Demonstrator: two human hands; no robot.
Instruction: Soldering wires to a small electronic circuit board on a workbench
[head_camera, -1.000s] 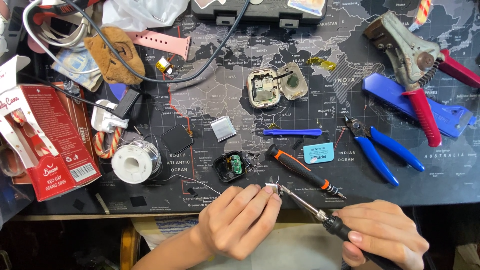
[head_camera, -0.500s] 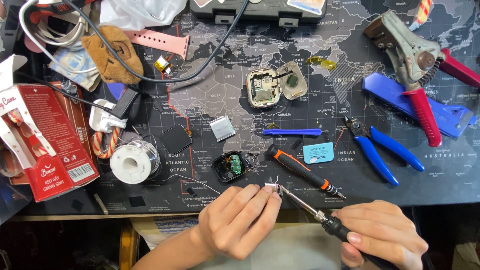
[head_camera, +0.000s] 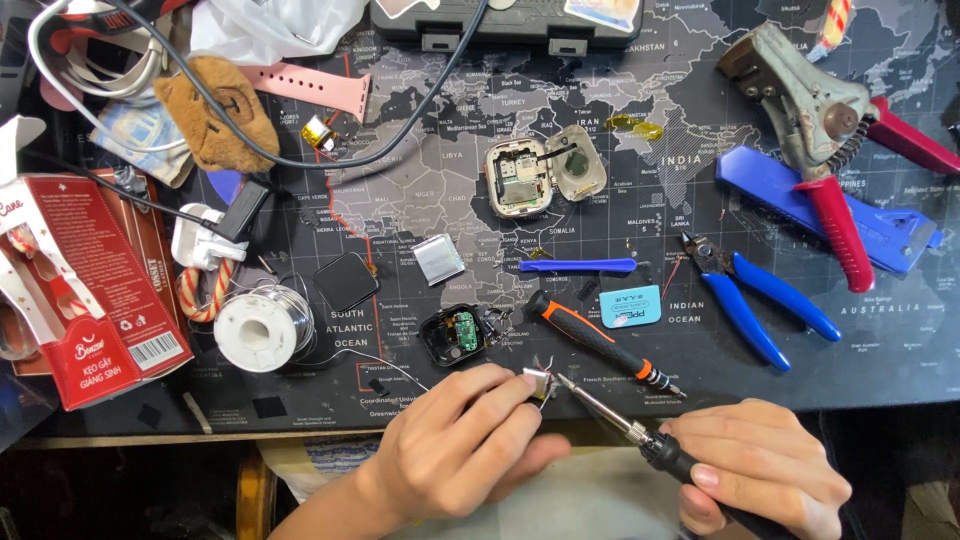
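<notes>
My left hand (head_camera: 455, 445) pinches a small silver metal part (head_camera: 537, 385) at the front edge of the dark map-printed mat (head_camera: 420, 190). My right hand (head_camera: 765, 465) grips the black handle of a soldering iron (head_camera: 610, 420), whose thin tip reaches up-left and touches the small part. Just behind my left hand lies a small black case with a green circuit board (head_camera: 455, 335). An orange and black screwdriver (head_camera: 600, 343) lies right behind the iron's tip.
An opened watch body (head_camera: 530, 175) lies at mid-mat, with a blue pry tool (head_camera: 578, 266), blue cutters (head_camera: 760, 295) and red-handled pliers (head_camera: 830, 140) to the right. A solder spool (head_camera: 258, 328), a black square screen (head_camera: 346, 281), a red carton (head_camera: 85, 285) and cables sit left.
</notes>
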